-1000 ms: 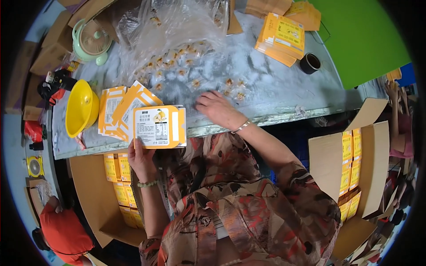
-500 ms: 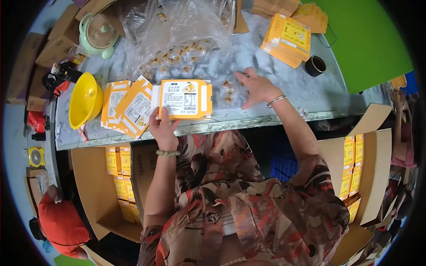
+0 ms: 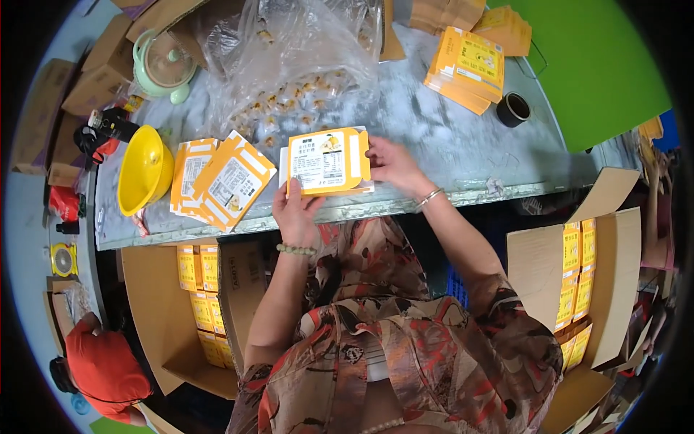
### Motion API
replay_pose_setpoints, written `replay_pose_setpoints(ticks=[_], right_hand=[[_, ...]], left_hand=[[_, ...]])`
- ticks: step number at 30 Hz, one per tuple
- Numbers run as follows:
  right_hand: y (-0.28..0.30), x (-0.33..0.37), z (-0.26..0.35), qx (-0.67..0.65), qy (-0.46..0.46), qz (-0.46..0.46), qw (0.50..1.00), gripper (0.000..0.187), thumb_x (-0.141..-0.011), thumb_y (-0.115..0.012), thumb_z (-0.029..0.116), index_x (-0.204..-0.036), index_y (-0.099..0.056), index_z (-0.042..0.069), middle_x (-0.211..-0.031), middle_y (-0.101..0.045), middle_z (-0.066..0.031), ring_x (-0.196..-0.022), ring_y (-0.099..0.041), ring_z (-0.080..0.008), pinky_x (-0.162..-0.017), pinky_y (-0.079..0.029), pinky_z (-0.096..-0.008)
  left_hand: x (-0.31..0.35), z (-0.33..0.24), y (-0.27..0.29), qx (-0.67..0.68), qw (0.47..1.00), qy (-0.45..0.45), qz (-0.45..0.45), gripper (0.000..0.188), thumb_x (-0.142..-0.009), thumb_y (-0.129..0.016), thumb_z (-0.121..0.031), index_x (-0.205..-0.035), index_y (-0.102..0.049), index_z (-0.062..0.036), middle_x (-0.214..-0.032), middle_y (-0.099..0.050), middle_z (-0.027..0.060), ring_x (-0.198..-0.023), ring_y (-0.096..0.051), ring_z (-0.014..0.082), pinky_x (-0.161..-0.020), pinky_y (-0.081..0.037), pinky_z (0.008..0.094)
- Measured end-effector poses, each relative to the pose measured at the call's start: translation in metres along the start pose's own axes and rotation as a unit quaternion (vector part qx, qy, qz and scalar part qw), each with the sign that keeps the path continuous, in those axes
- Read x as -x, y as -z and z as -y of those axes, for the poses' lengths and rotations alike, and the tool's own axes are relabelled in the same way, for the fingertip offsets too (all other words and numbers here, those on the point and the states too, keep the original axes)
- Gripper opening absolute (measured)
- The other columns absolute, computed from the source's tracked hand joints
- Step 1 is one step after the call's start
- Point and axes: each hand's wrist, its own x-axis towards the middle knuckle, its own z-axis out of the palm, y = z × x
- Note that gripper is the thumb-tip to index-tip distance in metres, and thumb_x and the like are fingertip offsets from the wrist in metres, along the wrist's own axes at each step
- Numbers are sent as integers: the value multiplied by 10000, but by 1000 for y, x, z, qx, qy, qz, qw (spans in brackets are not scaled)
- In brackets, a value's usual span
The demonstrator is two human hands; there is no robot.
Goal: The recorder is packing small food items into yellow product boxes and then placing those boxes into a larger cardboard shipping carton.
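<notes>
A flat yellow-and-white carton [image 3: 307,160], its printed panel facing up, lies over the table's front edge. My left hand [image 3: 295,217] grips it at the lower left, thumb on top and fingers beneath. At the carton's right end, where the flaps stick out, my right hand [image 3: 394,165] has its fingers bent together against the opening; whatever they hold is hidden. Beyond the carton lie several small clear-wrapped amber pieces [image 3: 307,103], partly under a clear plastic bag [image 3: 289,43]. More flattened cartons [image 3: 235,184] overlap to the left of my left hand.
A yellow bowl [image 3: 148,173] stands at the table's left, with a green lidded pot [image 3: 165,64] behind it. Stacked cartons [image 3: 466,65] and a dark cup [image 3: 513,108] are at far right. Boxes of filled cartons [image 3: 206,289] [image 3: 578,275] stand below; a person in red [image 3: 108,369] is lower left.
My right hand has moved left from the wrapped pieces on the table to the carton's right end, its fingers drawing together. My left hand and the carton have shifted slightly right.
</notes>
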Motion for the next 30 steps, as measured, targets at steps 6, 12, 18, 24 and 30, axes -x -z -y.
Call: replay_pose_setpoints(ticks=[6,12,18,24,30], right_hand=[[-50,7,32,112,156,-35,981,329,-761,-494,-8,-1085,-443,14,-1007,-518,-75,-909,-488,-116,-746,-422,-233],[-13,-60,11,386,144,-156,897,327,-704,-592,167,-1007,-525,61,-985,-506,-121,-921,-482,-209,-754,-408,-306],[-48,-122,-11,627,219,-141,735,496,-648,-609,325,-1084,-478,128,-1088,-420,-105,-1051,-328,-289,-871,-269,-398],[-44,-87,-19,640,143,13,755,411,-695,-559,333,-1051,-505,134,-1067,-436,-83,-1038,-356,-255,-868,-272,-388],[-18,-93,-5,515,202,-13,833,325,-736,-518,260,-1021,-514,104,-1087,-439,-96,-1014,-382,-267,-865,-284,-406]], left_hand=[[26,-25,52,164,984,43,55,332,-820,-450,-270,-1069,-438,-51,-1020,-527,91,-907,-515,196,-802,-415,372],[52,-55,104,125,989,-73,-16,338,-819,-460,-262,-1068,-447,-35,-1021,-524,100,-927,-514,207,-751,-459,345],[56,-48,111,117,989,-73,-54,319,-824,-449,-264,-1048,-455,-37,-962,-546,92,-823,-551,179,-655,-497,316],[53,-51,109,101,990,-61,-76,276,-840,-419,-246,-1008,-460,-30,-897,-561,78,-745,-556,149,-647,-494,312],[46,-51,103,100,992,-59,-45,246,-844,-415,-223,-988,-462,-29,-848,-561,70,-694,-542,129,-649,-492,319]])
